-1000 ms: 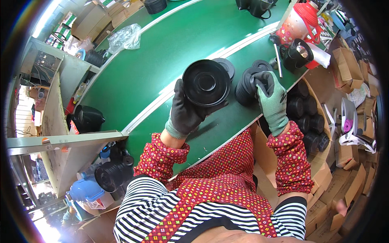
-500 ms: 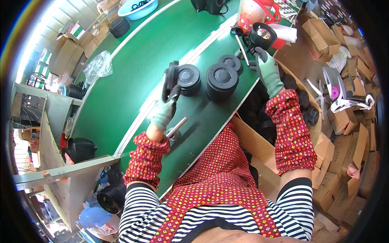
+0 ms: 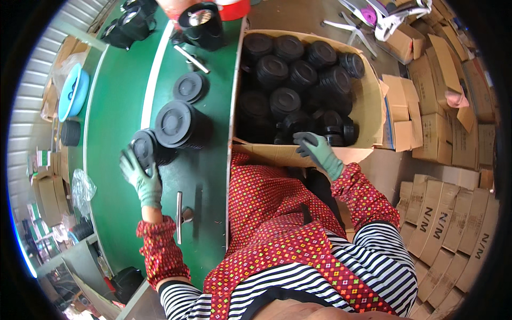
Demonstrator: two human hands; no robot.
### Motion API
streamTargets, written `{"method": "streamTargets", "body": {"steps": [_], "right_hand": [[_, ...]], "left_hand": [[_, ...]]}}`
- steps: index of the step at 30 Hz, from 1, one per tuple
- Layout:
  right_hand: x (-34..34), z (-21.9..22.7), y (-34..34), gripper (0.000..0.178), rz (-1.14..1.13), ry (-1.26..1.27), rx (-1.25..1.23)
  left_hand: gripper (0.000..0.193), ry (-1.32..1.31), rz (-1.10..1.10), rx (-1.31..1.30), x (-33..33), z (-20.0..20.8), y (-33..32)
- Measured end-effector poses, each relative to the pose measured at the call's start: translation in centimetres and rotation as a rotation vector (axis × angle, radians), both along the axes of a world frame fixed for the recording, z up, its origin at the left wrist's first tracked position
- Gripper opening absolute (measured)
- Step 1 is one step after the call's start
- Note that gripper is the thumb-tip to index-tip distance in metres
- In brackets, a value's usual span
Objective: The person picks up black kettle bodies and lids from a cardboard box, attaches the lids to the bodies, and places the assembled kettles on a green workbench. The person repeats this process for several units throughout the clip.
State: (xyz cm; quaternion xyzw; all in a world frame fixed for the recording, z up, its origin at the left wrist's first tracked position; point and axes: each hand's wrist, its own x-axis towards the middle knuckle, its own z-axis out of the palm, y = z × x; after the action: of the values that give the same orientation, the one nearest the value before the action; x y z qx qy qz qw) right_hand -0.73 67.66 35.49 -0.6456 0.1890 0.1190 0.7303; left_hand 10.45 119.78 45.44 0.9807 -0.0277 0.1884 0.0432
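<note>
On the green worktable, my left hand [image 3: 141, 178] in a grey-green glove has its fingers and thumb around the near edge of a black round disc [image 3: 143, 146] on top of a short stack. A taller stack of black discs [image 3: 175, 124] stands right beside it, and a lower black disc stack [image 3: 189, 87] lies beyond. My right hand [image 3: 322, 153], gloved too, hovers over the near rim of a cardboard box [image 3: 368, 154]. Its fingers are apart, slightly bent and hold nothing. Many black ribbed round parts [image 3: 285, 101] fill the box.
A metal rod on a round base [image 3: 180, 218] stands near my left forearm. Another metal rod [image 3: 192, 58] lies by a black cup-shaped housing [image 3: 201, 26] at the far end. Cartons [image 3: 442, 224] are piled at right; a blue basin [image 3: 73, 92] sits at left.
My view has turned right, bringing the box into full sight. My left hand has brought the upright disc down onto the short stack. My right hand has left the black housing for the box rim.
</note>
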Motion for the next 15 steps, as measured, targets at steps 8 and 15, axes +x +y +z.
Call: {"method": "streamTargets", "body": {"steps": [8, 15], "right_hand": [[3.2, -11.9, -13.7, 0.026, -0.231, 0.222, 0.004], [8.4, -21.2, -11.5, 0.045, 0.047, 0.179, -0.658]], "left_hand": [[0.07, 0.083, -0.638, -0.581, -4.3, 2.8, -21.2], [0.087, 0.634, -0.577, -0.355, -3.3, -12.3, -36.8]]}}
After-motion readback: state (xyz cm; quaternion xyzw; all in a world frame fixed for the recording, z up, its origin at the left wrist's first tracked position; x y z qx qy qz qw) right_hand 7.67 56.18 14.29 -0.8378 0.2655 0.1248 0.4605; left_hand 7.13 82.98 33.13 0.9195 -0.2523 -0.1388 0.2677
